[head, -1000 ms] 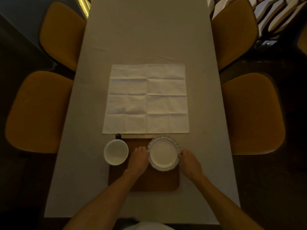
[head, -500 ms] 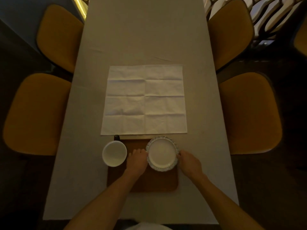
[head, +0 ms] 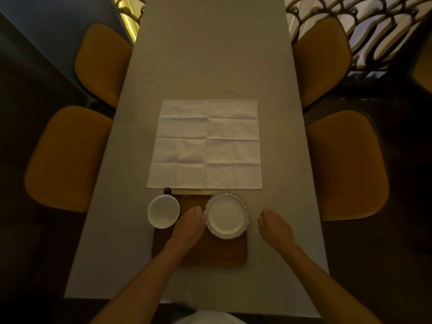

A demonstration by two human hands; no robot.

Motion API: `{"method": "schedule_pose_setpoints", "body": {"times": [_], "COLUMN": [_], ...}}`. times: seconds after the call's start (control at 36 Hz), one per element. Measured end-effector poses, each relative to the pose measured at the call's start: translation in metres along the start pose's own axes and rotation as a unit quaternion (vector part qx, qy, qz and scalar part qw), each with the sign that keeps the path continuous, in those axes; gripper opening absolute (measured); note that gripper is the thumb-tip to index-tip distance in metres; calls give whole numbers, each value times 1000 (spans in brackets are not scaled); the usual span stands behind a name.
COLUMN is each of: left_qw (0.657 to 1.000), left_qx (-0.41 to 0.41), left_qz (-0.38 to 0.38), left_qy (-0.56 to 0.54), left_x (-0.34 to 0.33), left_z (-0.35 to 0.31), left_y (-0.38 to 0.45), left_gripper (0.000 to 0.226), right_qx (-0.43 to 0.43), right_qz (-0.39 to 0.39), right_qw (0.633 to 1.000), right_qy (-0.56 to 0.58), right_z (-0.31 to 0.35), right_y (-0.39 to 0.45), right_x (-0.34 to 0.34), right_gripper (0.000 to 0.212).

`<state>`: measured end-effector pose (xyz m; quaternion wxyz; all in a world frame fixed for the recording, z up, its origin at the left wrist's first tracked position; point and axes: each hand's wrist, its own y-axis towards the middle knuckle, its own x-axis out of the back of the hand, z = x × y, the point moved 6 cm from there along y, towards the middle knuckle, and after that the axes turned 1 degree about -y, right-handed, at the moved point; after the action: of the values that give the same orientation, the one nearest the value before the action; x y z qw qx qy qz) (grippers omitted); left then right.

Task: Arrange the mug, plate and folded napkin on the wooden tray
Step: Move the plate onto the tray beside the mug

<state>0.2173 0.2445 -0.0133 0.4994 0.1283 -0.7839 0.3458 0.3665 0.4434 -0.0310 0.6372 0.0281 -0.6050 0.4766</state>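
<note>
Plate [head: 226, 215] sat on tray [head: 217, 253]; both hands' fingers curled, empty; napkin [head: 207, 145] beyond tray, unfolded, likely next.

The tray [head: 210, 253] was smooth brown wood. The napkin [head: 207, 146] was creased white cloth — matt. Plate [head: 226, 212] and mug [head: 163, 211] looked like glazed ceramic.

tray [head: 217, 253]: far edge under napkin [head: 207, 146], left part under mug [head: 163, 211] and left hand [head: 189, 224] | forearms: cut off by bottom edge
</note>
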Motion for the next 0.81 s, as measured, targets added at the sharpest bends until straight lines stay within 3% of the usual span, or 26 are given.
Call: {"method": "schedule_pose_setpoints", "body": {"times": [0.31, 0.56, 0.67, 0.72, 0.81], "left_qw": [985, 967, 966, 972, 979], "left_qx": [30, 79, 43, 62, 69], "left_qz": [-5, -13, -60, -101, -162], "left_qy": [170, 240, 248, 201, 98], "left_x": [35, 61, 66, 77, 99], "left_z": [-11, 2, 20, 32, 49], "left_y": [-26, -33, -21, -15, -5], "left_gripper": [14, 44, 34, 24, 35], "right_qx": [111, 166, 177, 188, 202], "right_qz": [-124, -165, -170, -178, -189], "right_qw": [984, 970, 967, 963, 956], "right_qy": [-57, -65, -69, -77, -98], "right_z": [19, 53, 72, 84, 102], "right_y": [-16, -16, -11, -8, -1], "right_x": [43, 61, 67, 70, 73], "right_gripper": [21, 27, 26, 28, 33]}}
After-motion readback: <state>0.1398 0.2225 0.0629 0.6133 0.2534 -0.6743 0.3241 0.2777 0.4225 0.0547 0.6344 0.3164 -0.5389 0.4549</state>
